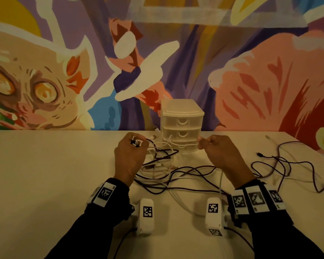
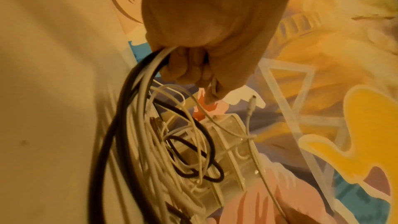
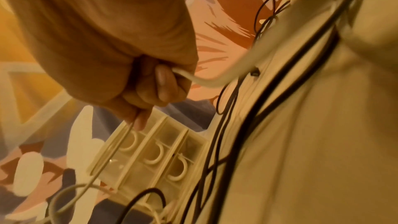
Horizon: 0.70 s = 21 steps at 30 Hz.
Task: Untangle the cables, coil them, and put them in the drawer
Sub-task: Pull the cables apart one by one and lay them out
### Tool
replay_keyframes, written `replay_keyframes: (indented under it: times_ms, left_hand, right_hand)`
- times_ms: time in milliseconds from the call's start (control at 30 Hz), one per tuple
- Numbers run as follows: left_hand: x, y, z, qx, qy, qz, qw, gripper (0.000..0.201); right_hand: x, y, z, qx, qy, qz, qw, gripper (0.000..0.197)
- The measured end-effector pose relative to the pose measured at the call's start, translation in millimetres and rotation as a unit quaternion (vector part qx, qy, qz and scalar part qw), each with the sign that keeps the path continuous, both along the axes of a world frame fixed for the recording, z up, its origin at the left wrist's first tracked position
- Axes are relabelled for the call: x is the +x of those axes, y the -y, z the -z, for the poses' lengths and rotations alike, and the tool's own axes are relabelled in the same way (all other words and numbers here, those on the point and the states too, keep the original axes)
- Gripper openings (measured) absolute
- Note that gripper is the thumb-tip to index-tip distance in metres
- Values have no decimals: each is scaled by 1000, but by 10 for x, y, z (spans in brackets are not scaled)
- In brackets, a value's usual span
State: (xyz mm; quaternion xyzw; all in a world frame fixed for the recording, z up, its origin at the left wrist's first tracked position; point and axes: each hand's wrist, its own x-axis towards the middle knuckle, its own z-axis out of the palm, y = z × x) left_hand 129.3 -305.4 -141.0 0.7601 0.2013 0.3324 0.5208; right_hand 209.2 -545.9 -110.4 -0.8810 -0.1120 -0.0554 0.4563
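The task is at an early stage, as I judge it. The left hand [image 1: 129, 156] is lifted near the middle of the table [image 1: 45, 174]. Its fingers are curled around a bundle of white and dark cables [image 2: 137, 108], and between the fingertips it holds a small dark connector [image 1: 135, 142]. The right hand [image 1: 218, 152] pinches one white cable [image 1: 183, 145] that runs tight from the bundle to its fingers [image 3: 163, 81], which are closed around it. It seems this cable is being pulled out of the knot.

Below the hands the tangle [image 1: 161, 165] lies in the middle of the table, loops crossing each other. More dark cable [image 1: 281, 165] lies loose toward the right edge, with its ends apart. Nothing is coiled.

The drawer unit [image 1: 182, 124] stands at the far edge of the table, against the painted wall [image 1: 251, 71]. All three drawers look closed, and I see no cable inside them. So the separating is only begun; the coiling and putting away remain.
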Motion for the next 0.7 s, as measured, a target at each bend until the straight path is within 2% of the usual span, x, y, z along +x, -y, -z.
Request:
replay_keyframes:
  times_ms: [133,200,300,367,500,567,633,700]
  left_hand:
    - [-34,45,-56,-35,50,39,997,6]
    - [-55,101,-102,-21,72,70,995,6]
    - [-68,159,-132,-9,46,130,990,13]
    - [-85,186,-160,2,14,158,987,18]
    - [-106,186,-170,62,-65,234,968,27]
    - [-71,157,-118,76,-96,246,962,48]
    - [-53,137,-99,72,-109,212,968,68]
    - [-46,91,-83,55,-86,166,981,55]
  right_hand:
    - [38,109,-38,-10,11,35,999,38]
    - [83,197,-33,-79,53,98,991,42]
    - [126,336,-29,-124,85,189,970,42]
    - [140,372,-48,-115,91,204,968,40]
    - [40,327,-163,-51,170,221,959,33]
    - [-48,295,-258,9,220,222,950,32]
    - [-68,263,-272,52,204,202,956,33]
    - [8,283,-247,105,124,142,976,34]
